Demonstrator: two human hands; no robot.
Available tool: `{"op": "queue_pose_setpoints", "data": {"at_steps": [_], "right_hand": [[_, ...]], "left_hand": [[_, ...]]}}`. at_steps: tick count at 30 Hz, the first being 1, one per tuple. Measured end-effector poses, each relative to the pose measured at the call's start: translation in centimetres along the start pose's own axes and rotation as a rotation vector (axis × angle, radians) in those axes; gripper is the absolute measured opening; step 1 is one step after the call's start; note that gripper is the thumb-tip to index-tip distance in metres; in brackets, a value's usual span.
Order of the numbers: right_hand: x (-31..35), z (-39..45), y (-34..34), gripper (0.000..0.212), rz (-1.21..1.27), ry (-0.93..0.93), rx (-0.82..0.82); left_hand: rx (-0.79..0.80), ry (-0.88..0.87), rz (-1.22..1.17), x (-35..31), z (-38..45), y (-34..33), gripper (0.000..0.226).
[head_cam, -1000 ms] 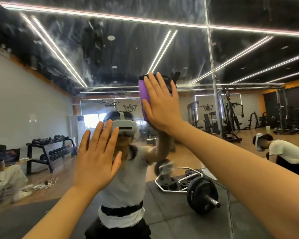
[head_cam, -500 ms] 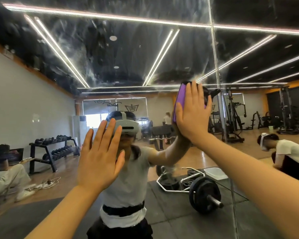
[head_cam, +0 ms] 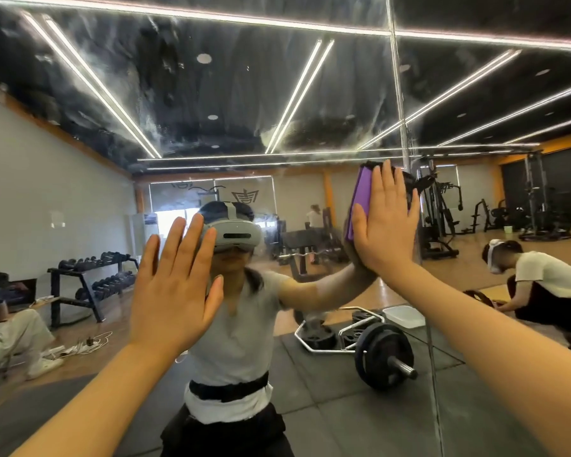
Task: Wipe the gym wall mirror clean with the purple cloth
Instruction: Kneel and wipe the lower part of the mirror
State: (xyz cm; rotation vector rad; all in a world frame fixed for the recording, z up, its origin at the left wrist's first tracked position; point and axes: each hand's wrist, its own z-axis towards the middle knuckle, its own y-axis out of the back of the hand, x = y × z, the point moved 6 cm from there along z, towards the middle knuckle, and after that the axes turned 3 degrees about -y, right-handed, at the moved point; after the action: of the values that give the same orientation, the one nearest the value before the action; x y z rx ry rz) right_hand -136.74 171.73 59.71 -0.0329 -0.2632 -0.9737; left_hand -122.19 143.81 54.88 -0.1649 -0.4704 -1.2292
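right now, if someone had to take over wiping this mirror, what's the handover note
Right hand: fingers straight, palm pressing the purple cloth flat against the mirror, just left of the vertical panel seam.
Left hand: open, fingers straight, held up to the glass lower and further left, holding nothing; whether it touches the glass cannot be told.
Done: cannot be told for certain which parts are already wiped.
Left: hazy streaks and smears show across the upper part of the mirror, above the cloth. Probably work upward there, then cross the seam to the right panel.
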Motion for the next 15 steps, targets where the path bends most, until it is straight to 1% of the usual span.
{"op": "queue_pose_setpoints", "data": {"at_steps": [3, 7, 10, 12, 15], "right_hand": [[2.0, -2.4, -0.2, 0.069, 0.001, 0.055, 0.014], [5.7, -8.0, -1.1, 0.068, 0.028, 0.256, 0.05], [5.3, -9.4, -1.3, 0.067, 0.027, 0.323, 0.077], [3.4, -9.3, -1.1, 0.067, -0.003, 0.33, 0.083], [-0.5, -9.7, -0.7, 0.068, -0.026, 0.204, 0.081]], "left_hand": [[-0.006, 0.005, -0.008, 0.0, 0.0, 0.1, 0.068], [0.014, 0.018, -0.009, 0.0, 0.0, 0.1, 0.067], [0.024, 0.019, -0.009, 0.0, 0.0, 0.0, 0.067], [0.026, 0.018, -0.015, 0.0, 0.0, -0.1, 0.068], [0.027, 0.019, -0.014, 0.1, 0.0, -0.2, 0.069]]}}
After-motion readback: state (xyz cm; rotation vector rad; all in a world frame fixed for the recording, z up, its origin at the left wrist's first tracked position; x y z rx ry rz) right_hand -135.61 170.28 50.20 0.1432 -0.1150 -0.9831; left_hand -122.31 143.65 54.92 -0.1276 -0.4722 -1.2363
